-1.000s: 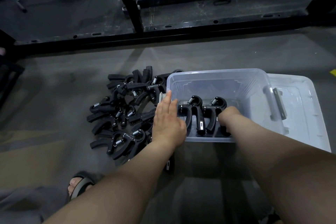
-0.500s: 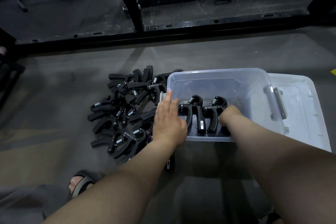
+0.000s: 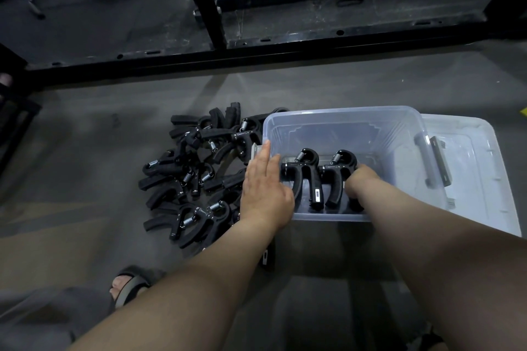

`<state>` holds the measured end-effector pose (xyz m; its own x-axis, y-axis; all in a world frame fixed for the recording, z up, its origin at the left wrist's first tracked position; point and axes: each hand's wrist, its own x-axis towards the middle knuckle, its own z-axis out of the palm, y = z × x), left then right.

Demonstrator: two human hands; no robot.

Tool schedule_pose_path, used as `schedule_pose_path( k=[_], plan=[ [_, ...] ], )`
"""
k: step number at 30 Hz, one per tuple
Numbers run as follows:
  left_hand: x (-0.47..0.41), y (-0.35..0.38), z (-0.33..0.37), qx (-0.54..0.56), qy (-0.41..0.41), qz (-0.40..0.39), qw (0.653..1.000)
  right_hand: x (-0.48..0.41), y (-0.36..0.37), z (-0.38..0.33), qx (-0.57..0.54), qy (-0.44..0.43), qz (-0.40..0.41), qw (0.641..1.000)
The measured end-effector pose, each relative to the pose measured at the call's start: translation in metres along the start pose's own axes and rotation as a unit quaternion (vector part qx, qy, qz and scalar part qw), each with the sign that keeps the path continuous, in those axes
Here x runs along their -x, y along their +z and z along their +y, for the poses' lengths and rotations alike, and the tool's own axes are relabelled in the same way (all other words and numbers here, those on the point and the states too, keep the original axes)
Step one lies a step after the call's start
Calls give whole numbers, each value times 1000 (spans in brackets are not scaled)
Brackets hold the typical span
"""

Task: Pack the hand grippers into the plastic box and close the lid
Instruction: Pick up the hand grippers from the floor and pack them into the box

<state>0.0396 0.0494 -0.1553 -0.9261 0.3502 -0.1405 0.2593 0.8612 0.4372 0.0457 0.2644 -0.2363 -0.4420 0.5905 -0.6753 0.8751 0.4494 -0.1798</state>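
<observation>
Almost nothing has shifted over the last second; both forearms hold their places, which I judge to mean the row inside is being settled, not a fresh piece fetched; nearest, at six o'clock, a sandalled foot (image 3: pixel 127 288) shows; the left hand (image 3: pixel 265 191) lies flat at the box's nine o'clock corner, fingers straight and close together against its wall; the right hand (image 3: pixel 360 182) is curled down inside the plastic box (image 3: pixel 399 134), fist-like, whether it clasps a third piece I cannot tell; two hand grippers (image 3: pixel 306 177) stand side by side between the hands; one pile (image 3: pixel 196 177) of more than ten waits at nine o'clock; one lid (image 3: pixel 479 168) lies at three o'clock, off; packing has barely begun.
</observation>
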Motion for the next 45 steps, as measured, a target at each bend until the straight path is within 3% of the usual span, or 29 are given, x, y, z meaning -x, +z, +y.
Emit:
schedule_pose_path(
  k=[5, 8, 12, 14, 16, 20, 22, 25, 27, 29, 30, 33, 36, 39, 45],
  plan=[
    [0, 0, 0, 5, 1, -3, 1000, -5, 3, 0, 0, -1, -10, 1000],
    [1, 0, 0, 7, -3, -8, 1000, -8, 6, -6, -6, 47, -10, 999],
    [0, 0, 1, 11, 0, -10, 1000, 10, -7, -18, -23, 95, 72, 993],
    [0, 0, 1, 12, 4, -7, 1000, 18, -16, -21, -52, 45, 120, 990],
    [-1, 2, 0, 7, 13, 6, 1000, 29, -21, -31, -112, -71, 144, 981],
    [-3, 5, -2, 2, 28, 30, 999, 67, -7, -69, -149, -309, 127, 931],
    [-2, 7, -4, 26, 27, 48, 998, 89, 3, -86, -162, -382, 110, 903],
    [0, 8, -7, 104, -17, 109, 988, 107, 13, -96, -199, -402, 106, 888],
    [0, 6, -11, 158, -45, 104, 981, 109, 15, -101, -188, -399, 104, 891],
    [1, 2, -17, 254, -37, 106, 961, 113, 16, -109, -161, -407, 79, 896],
    [2, 2, -21, 291, -33, 144, 945, 116, 18, -112, -144, -416, 60, 896],
    [0, 4, -35, 348, -151, 244, 892, 123, 31, -114, -66, -417, 47, 905],
    [-1, 1, -53, 328, -351, 206, 852, 127, 48, -107, -39, -407, 77, 909],
    [5, 2, -84, 201, -390, 139, 888, 129, 49, -105, -55, -396, 79, 913],
    [18, 4, -112, 38, -311, 21, 949, 130, 48, -104, -54, -390, 74, 916]
  ],
)
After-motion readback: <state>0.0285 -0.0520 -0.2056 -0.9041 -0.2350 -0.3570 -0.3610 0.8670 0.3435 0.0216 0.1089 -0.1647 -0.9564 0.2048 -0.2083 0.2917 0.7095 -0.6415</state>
